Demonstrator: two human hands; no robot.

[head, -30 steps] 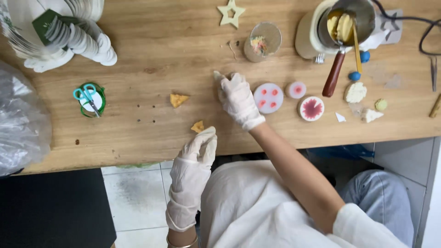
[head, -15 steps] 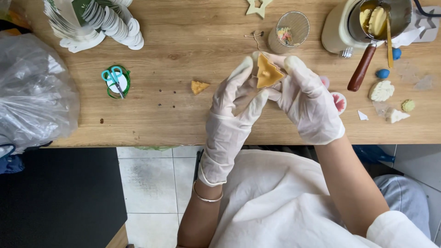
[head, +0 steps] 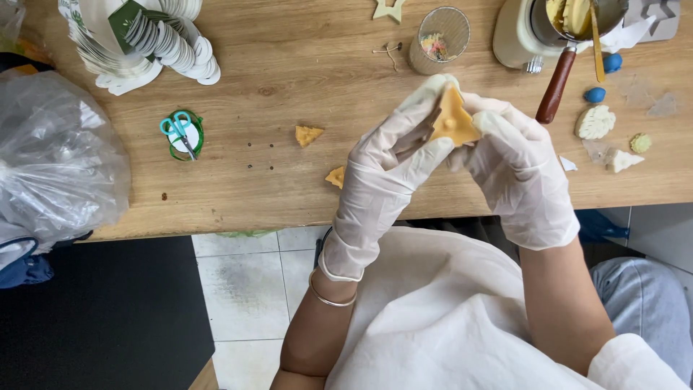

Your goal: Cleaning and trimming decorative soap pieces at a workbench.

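Both of my hands wear white gloves and meet above the wooden table [head: 303, 65]. Between them they pinch a yellow-orange triangular piece [head: 453, 120] with a small bump in its middle. My left hand [head: 386, 166] grips its left side with fingers and thumb. My right hand [head: 516, 170] holds its right and lower edge. Two similar small orange pieces lie on the table: one piece [head: 308, 135] to the left, another piece [head: 336, 177] near the front edge, partly behind my left hand.
Teal scissors on a green roll [head: 181, 135], a stack of white paper shapes [head: 144, 40], a clear plastic bag [head: 54, 159] at left. A glass cup [head: 440, 40], a pot with a wooden handle [head: 559, 79], blue beads and pale moulded shapes [head: 596, 121] at right.
A second ago my hands were apart on the table; they came together and lifted the triangular piece. Since half a second ago the view has shifted and the grip has tightened slightly.
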